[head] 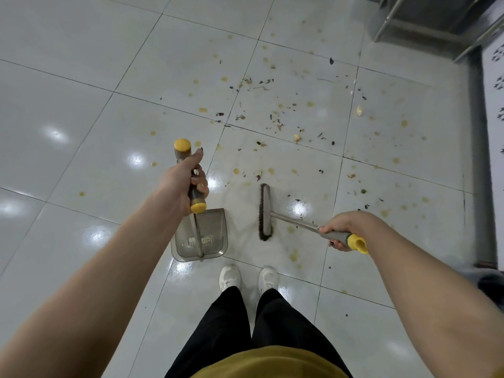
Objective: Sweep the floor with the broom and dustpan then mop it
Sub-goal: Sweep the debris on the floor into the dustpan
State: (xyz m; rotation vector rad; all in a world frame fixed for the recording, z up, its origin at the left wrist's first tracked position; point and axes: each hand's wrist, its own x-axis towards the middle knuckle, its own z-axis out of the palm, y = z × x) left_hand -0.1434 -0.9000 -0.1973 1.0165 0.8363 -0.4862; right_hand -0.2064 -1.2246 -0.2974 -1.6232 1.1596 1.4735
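Currently glossy grey tile floor (81, 77) strewn with debris (275, 118), left hand (182, 184) gripping dustpan (200, 236), right hand (343, 227) gripping broom (266, 214)

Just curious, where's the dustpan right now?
The dustpan stands on the floor just ahead of the left shoe, held by the left hand, left of the broom head.

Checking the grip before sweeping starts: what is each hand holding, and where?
Left hand holds the dustpan by its upright handle; right hand holds the broom near its yellow-tipped handle end.
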